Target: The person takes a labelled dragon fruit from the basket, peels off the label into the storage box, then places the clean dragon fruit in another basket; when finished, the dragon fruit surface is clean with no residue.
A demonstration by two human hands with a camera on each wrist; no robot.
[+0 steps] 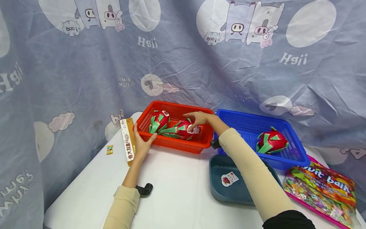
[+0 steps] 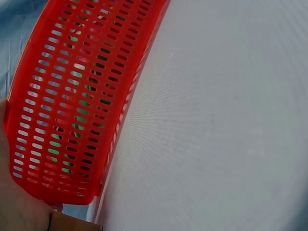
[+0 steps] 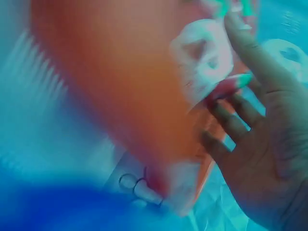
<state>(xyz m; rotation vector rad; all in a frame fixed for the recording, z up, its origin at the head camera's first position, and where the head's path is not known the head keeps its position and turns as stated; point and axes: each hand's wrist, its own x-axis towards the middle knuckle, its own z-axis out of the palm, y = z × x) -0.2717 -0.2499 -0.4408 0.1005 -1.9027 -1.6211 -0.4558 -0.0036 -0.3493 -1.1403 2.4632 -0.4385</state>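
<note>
My left hand point(image 1: 142, 144) grips the near left corner of the red plastic basket point(image 1: 174, 144), thumb along the front rim and fingers at the left side. Inside lie two dragon fruits: one with a small sticker point(image 1: 160, 120) at the left, and one with a white label point(image 1: 183, 130) towards the right. Over the labelled fruit is my right hand point(image 1: 201, 118), fingers spread around it and thumb by the label. In the right wrist view, the palm stands apart from that blurred fruit. The left wrist view shows green and red through the slotted basket wall point(image 2: 77, 106).
Right of the red basket stands a blue basket point(image 1: 297, 149) with another dragon fruit point(image 1: 272, 141). A dark teal bin point(image 1: 218, 194) bears a fruit sticker, below my right forearm. A candy bag point(image 1: 323, 190) lies far right. At left are a pasta box point(image 1: 127, 140) and small yellow packet point(image 1: 110, 149).
</note>
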